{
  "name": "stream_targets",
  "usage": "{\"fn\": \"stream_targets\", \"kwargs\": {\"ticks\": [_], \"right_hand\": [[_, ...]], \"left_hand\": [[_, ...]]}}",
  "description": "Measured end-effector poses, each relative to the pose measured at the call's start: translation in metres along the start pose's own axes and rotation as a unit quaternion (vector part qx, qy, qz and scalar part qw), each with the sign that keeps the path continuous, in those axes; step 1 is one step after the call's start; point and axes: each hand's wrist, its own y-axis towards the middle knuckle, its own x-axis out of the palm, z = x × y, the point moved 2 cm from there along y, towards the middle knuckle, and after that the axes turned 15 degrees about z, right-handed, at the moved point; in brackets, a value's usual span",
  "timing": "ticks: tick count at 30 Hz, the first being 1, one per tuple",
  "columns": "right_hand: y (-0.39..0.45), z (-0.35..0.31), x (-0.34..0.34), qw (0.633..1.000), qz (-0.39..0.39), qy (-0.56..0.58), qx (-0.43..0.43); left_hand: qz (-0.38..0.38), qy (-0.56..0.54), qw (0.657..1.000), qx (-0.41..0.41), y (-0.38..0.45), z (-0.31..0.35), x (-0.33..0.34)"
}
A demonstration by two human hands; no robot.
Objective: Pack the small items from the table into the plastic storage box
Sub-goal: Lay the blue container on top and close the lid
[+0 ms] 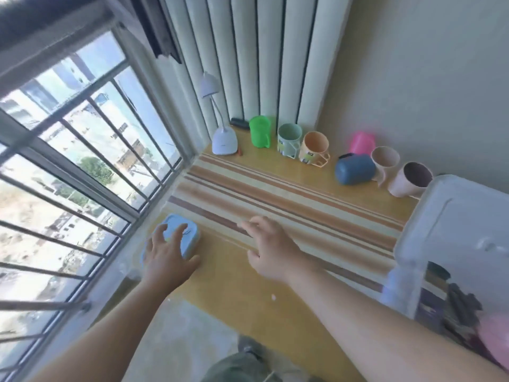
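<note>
A small light-blue lidded box (190, 236) sits at the table's near left corner by the window. My left hand (168, 257) lies over it with fingers spread, touching its top but not closed around it. My right hand (270, 249) hovers open over the striped table mat, holding nothing. The clear plastic storage box (407, 260) stands at the right edge with its pale lid (462, 216) raised; dark items and something pink (495, 340) lie inside. Several cups line the far side: green (260, 131), sage (288, 138), orange (314, 150), pink (362, 143), a blue one on its side (355, 169), two beige ones (385, 164).
A white desk lamp (224, 140) stands at the far left corner beside a dark object (239, 123). The barred window (82, 166) runs along the left; a ribbed panel and wall close the back. The yellow table (234, 285) carries a striped mat (289, 205).
</note>
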Motion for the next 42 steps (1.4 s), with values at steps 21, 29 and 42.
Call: {"fn": "stream_targets", "kwargs": {"ticks": [21, 29, 42], "right_hand": [[0.113, -0.004, 0.144, 0.949, -0.235, -0.19, -0.086], [0.035, 0.037, 0.018, 0.993, -0.076, -0.072, 0.06], [-0.311, 0.15, -0.223, 0.913, 0.25, -0.125, 0.297]], "left_hand": [[-0.165, -0.075, 0.977, 0.113, 0.043, -0.069, 0.076], [-0.132, -0.159, 0.934, 0.293, 0.046, 0.041, 0.013], [-0.214, -0.247, 0.73, 0.6, -0.167, 0.372, 0.016]]}}
